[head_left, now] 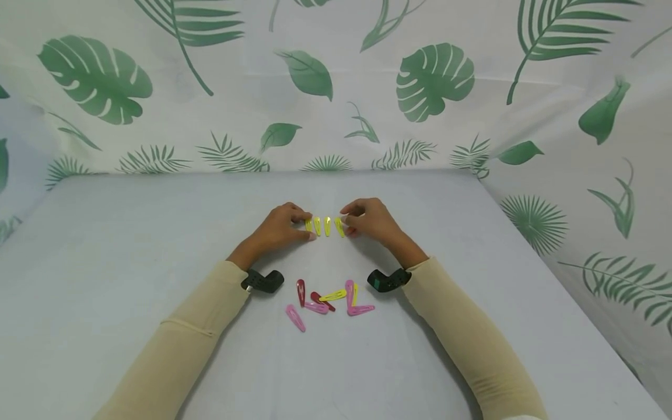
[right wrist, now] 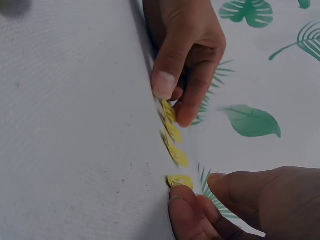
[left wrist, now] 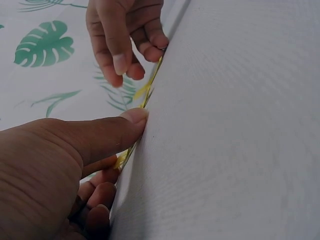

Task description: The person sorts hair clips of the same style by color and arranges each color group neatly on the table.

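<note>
Several yellow snap hair clips stand in a short row on the white table. My left hand (head_left: 280, 226) is at the left end, thumb and forefinger at the two ends of the leftmost yellow hair clip (head_left: 308, 224), which they partly hide. Two yellow clips lie between the hands, one of them a middle clip (head_left: 328, 226). At the right end my right hand (head_left: 371, 221) touches the rightmost yellow hair clip (right wrist: 179, 181) with a fingertip. Its thumb (right wrist: 240, 190) is raised away from that clip in the right wrist view.
Nearer the body lies a loose group of hair clips: a red clip (head_left: 301, 293), a yellow clip (head_left: 333, 296) across another red one, and several pink clips, one pink clip (head_left: 296, 318) at the near left. A leaf-printed white cloth (head_left: 341, 76) hangs behind the table.
</note>
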`<state>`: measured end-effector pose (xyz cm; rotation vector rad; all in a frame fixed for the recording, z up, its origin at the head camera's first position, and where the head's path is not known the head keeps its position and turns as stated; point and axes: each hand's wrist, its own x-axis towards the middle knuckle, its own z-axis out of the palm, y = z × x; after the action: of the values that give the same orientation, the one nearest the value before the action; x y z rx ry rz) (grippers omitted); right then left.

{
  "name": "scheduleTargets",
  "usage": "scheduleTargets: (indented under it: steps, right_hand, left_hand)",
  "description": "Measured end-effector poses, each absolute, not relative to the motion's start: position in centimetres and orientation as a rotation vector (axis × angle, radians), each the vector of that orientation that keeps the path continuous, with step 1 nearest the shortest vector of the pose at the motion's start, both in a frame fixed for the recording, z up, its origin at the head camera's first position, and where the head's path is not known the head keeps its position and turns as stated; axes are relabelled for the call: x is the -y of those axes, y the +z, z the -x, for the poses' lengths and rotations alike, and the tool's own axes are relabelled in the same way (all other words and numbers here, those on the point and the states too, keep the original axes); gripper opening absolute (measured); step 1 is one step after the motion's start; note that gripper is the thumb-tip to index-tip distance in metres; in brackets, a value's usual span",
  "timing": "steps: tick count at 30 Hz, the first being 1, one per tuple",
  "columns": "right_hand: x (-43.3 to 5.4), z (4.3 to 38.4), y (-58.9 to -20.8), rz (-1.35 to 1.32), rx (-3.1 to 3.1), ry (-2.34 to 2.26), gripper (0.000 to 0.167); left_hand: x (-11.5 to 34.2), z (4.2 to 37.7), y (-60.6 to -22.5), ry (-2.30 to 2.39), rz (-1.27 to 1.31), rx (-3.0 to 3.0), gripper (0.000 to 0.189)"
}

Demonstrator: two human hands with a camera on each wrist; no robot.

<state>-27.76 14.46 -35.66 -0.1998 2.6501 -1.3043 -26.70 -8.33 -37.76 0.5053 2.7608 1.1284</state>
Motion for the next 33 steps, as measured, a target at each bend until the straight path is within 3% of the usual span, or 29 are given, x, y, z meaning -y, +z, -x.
scheduleTargets:
  steps: [14, 33]
  right_hand:
    - [-14.1, 27.4, -35.6, 0.208, -2.664, -1.32, 0.016]
    - [-14.3, 25.0, -35.1, 0.434, -2.597, -1.272, 0.018]
  left_hand:
    - [8.3, 26.4, -37.6, 1.147, -0.48, -2.75, 0.052]
    - [8.3, 26.6, -37.7, 1.119, -0.502, -2.767, 0.052]
